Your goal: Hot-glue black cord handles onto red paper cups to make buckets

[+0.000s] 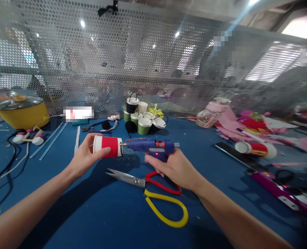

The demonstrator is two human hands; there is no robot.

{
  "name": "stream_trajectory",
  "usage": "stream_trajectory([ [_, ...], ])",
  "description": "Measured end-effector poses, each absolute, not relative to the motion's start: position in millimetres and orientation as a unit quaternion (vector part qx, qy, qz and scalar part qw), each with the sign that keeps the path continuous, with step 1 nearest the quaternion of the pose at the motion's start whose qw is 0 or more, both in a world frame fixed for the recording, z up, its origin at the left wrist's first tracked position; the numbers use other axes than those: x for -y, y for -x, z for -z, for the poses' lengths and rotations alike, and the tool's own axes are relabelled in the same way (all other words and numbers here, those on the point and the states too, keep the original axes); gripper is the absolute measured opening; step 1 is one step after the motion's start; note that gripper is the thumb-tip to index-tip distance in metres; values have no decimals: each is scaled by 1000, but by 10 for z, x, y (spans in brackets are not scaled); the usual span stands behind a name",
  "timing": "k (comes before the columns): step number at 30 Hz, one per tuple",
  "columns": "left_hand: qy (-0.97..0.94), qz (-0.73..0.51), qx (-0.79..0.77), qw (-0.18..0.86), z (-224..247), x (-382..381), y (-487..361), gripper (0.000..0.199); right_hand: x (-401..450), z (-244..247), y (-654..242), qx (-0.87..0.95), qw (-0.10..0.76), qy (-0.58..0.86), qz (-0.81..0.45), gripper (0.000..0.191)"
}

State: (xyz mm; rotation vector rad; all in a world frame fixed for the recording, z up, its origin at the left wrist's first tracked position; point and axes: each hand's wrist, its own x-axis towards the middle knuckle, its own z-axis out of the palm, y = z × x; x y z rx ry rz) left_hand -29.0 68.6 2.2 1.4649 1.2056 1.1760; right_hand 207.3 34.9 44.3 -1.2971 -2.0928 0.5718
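Observation:
My left hand [87, 152] is closed around a paper cup [111, 146] with a red band, which lies on its side in the air with its base toward the right. A black strip runs along that end of the cup. My right hand [174, 167] grips a blue glue gun [145, 145] with a small red light. The gun's nozzle touches or nearly touches the black strip. Below both hands, large scissors [136, 181] with one red and one yellow handle lie open on the blue table [104, 221].
Small green, white and black cups [144, 125] stand at the back centre. A yellow pot [24, 112] and cables are at the left. To the right are a glue bottle [255, 149], a purple power strip [275, 190] and pink scraps. A perforated metal screen [143, 62] rises behind.

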Motion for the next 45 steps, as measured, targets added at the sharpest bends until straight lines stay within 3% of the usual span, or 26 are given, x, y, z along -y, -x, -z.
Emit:
stream_trajectory([
  [8, -587, -473, -490, 438, -50, -673, 273, 49, -358, -434, -2089, 788, 310, 493, -200, 35],
  [32, -545, -490, -438, 520, 11, -690, 294, 51, -451, -378, -2157, 695, 342, 478, -414, 30],
  [45, -534, -498, -456, 509, 7, -701, 295, 52, -332, -458, -2087, 780, 312, 472, -269, 24],
])
